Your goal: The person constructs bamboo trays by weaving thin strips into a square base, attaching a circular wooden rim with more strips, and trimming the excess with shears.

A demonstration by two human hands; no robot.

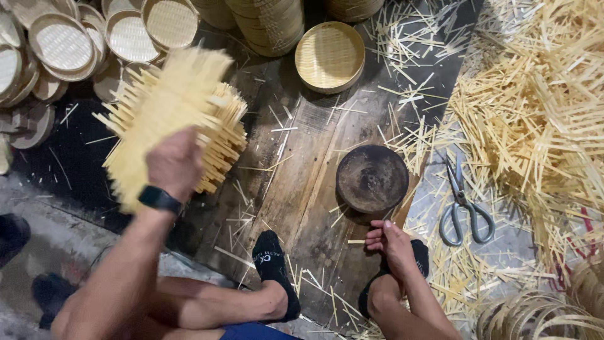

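Observation:
My left hand, a black watch on its wrist, grips a square woven bamboo mat with loose strip ends sticking out all round; the mat is raised and blurred over a stack of similar mats. My right hand rests low near my right foot in a black sock, fingers curled, touching a thin bamboo strip on the board. Just above that hand lies a dark round disc on a worn wooden board.
Grey scissors lie right of the disc. Bamboo offcuts heap up on the right. Finished round bamboo trays pile at top left, one round tray and tall stacks at top centre. Bamboo hoops sit at bottom right.

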